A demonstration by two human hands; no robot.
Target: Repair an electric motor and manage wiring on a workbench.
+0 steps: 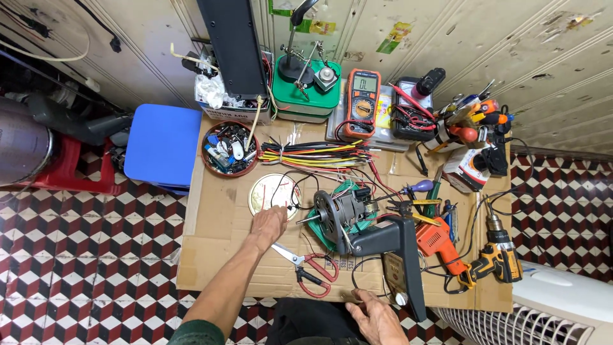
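My left hand rests palm down on a flattened cardboard sheet, its fingers at the edge of a round white dish with thin wires. Just right of it lies a small electric motor with a shaft, wired to a dark grey housing. Red-handled scissors lie below the hand. My right hand sits at the cardboard's near edge by the housing's base, fingers spread, holding nothing.
A bundle of coloured wires, a bowl of small parts, an orange multimeter, a soldering gun, a cordless drill and screwdrivers crowd the cardboard. A blue stool stands left, a white fan grille at bottom right.
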